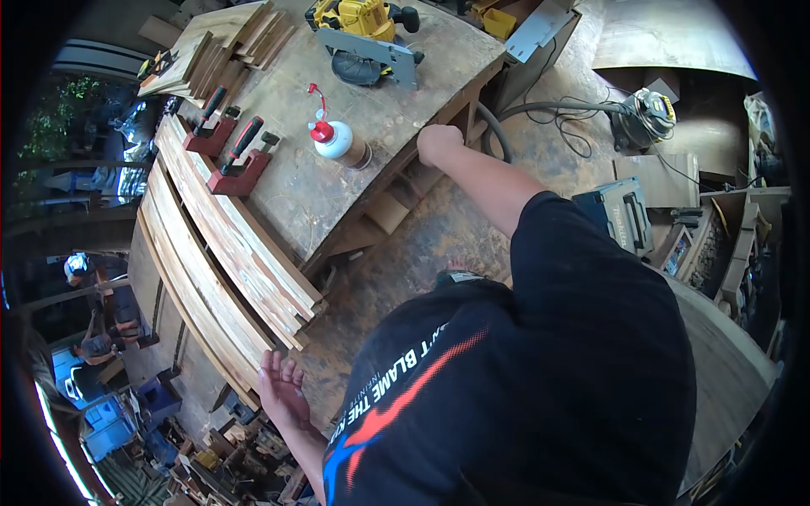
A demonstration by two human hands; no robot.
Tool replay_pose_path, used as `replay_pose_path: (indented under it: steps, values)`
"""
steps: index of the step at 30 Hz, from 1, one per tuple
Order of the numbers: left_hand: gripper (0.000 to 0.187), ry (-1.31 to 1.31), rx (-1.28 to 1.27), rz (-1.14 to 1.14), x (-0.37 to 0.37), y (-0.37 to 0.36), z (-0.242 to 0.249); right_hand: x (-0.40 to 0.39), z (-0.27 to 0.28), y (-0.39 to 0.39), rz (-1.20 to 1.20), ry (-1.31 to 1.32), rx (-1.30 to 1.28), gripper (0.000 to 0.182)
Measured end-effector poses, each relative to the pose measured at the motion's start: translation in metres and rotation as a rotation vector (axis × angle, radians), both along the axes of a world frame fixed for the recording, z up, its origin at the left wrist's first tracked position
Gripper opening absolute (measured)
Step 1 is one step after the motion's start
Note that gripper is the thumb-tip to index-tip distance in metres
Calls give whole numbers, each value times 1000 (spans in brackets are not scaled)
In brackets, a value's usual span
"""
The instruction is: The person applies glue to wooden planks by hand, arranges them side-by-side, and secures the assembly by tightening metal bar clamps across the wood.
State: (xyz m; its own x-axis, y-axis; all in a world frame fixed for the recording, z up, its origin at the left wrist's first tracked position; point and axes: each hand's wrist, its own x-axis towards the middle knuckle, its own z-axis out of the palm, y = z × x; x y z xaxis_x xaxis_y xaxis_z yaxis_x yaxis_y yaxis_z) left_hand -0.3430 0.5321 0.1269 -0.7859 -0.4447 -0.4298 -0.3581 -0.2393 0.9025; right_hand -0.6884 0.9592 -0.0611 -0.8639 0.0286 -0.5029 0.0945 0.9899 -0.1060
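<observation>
The left hand's [285,395] fingers are loosely open, empty, right by the wood strips [234,240]; the right hand's [441,145] curl at the bench [291,190] edge, their hold unclear

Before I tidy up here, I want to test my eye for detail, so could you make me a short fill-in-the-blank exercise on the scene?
The bottle on the worktable has a ____ cap.
The motor housing of the power saw is ____.
Exactly ____ red clamps sit beside the long boards.
The open hand near the board ends is the person's ____ hand.
Missing words: red; yellow; two; left.
</observation>
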Motion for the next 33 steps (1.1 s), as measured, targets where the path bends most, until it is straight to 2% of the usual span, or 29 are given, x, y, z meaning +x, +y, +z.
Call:
replay_pose_path:
  steps: [4,6,7,9,12,17,19,24,26,28,31,33]
  values:
    - [63,19,6,6,-6,-2,2,-7,-30,15,-28,161,51,26]
    - [57,35,56,91,-11,-8,-8,-6,-13,13,-83,133,-21,33]
    - [52,60,59,62,-11,-11,-9,4,19,12,-47,48,-61,33]
    - [46,13,118,60,-11,-49,-40,3,35,6,16,14,-45,34]
    - [46,19,61,129,-14,-20,-18,6,53,9,20,47,-56,30]
    - [49,93,98,78,-12,-12,-29,-6,42,25,-83,-31,-15,30]
    - [51,98,101,77,-8,-9,-27,-17,19,29,-79,6,9,32]
    - [51,126,134,108,-1,-2,-30,-9,49,18,16,50,34,33]
    - [53,90,133,117,3,2,-35,5,68,8,1,38,-51,38]
    - [55,89,110,99,-1,12,-31,35,103,-4,1,257,-243,52]
    - [57,139,140,75,-9,21,-27,48,131,-27,185,22,-177,69]
    - [56,182,161,54,-14,22,-30,63,145,-34,260,113,-322,77]
